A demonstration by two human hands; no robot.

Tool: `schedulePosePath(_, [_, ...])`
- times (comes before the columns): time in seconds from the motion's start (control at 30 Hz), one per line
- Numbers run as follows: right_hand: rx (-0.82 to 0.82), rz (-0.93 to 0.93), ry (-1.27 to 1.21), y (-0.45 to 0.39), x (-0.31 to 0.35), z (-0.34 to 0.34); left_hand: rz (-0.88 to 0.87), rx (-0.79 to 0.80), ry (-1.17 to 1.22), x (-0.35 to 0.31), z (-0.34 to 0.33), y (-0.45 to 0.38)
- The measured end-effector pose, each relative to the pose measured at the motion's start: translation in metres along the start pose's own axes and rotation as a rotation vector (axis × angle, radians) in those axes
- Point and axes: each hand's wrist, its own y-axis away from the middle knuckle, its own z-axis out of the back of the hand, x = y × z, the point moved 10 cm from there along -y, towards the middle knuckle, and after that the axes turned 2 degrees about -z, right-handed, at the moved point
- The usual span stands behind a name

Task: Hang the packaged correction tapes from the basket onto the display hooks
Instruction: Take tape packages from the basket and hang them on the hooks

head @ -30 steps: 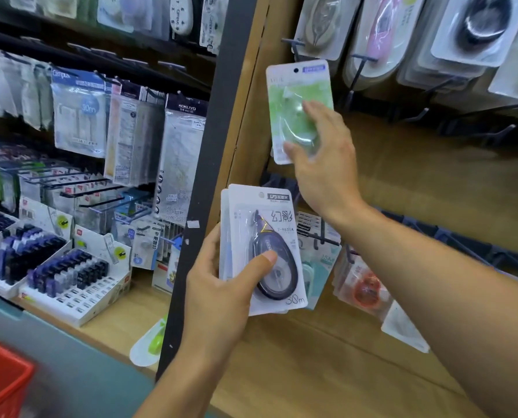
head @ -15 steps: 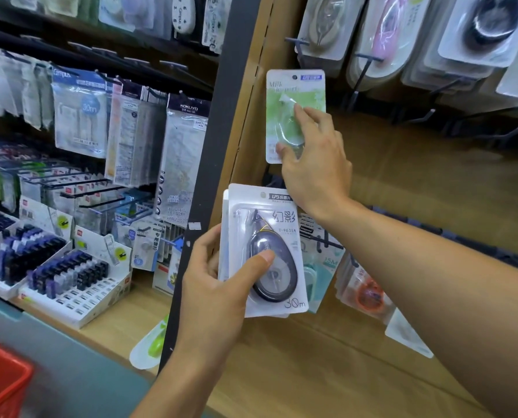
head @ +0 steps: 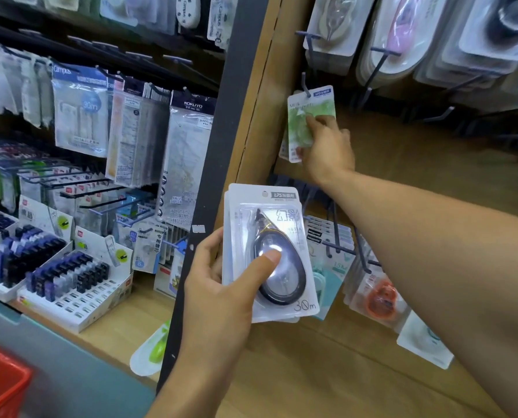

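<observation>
A green correction tape pack (head: 300, 122) hangs against the wooden back panel, its top hole at a dark display hook (head: 305, 84). My right hand (head: 327, 152) grips its lower right part, fingers over the blister. My left hand (head: 221, 294) holds a small stack of white packs (head: 282, 224) with a black correction tape inside, thumb pressed on the blister, in front of the black upright post. The red basket (head: 1, 384) shows at the bottom left corner.
More packs hang on hooks above (head: 402, 34) and on a lower row (head: 369, 285). Bare hooks (head: 441, 114) stick out to the right of the green pack. The black post (head: 218, 164) divides off a left bay with refill boxes (head: 56, 273). A loose green pack (head: 152, 354) lies on the shelf.
My right hand has carried the green pack to the right and back toward the panel, up to the hook. My left hand with the stack has stayed about where it was.
</observation>
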Motion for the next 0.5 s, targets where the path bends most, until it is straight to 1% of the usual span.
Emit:
schedulePosePath(0.1, [0.057,-0.013,-0.065,-0.009,-0.005,-0.014,0.017,-0.002,-0.008,0.003,0.002,-0.003])
schedulePosePath(0.27, [0.152,-0.111,-0.209,-0.004,-0.019,-0.022,0.042,-0.002,-0.033,0.011,0.004,-0.005])
schedulePosePath(0.37, [0.116,-0.105,-0.274,0.010,-0.019,-0.007,0.045,0.005,-0.032,0.013,0.002,-0.003])
schedulePosePath(0.5, [-0.019,-0.086,-0.476,0.048,-0.001,0.032,0.040,0.017,-0.009,0.012,-0.007,0.002])
